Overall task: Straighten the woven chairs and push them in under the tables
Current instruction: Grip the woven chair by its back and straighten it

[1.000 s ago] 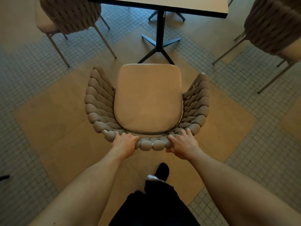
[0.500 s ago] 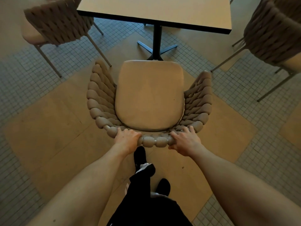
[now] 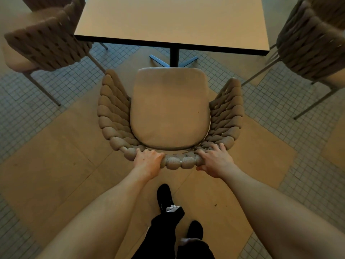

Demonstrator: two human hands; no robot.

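Head view, chair: beige woven-rope armchair with tan seat cushion (image 3: 169, 109) stands square to the near edge of the tan square table (image 3: 168, 21), not yet under it.
Left hand (image 3: 148, 159): fingers curled over the backrest top rail.
Right hand (image 3: 214, 159): fingers spread, wrapped on the same rail.
Handling: likely light, rigid frame; soft, grippy rope. Hold the rail symmetrically.

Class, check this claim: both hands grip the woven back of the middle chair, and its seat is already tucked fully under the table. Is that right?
Not quite. In the head view, both the left hand and right hand grip the middle chair, but its seat lies short of the table edge, not under it.
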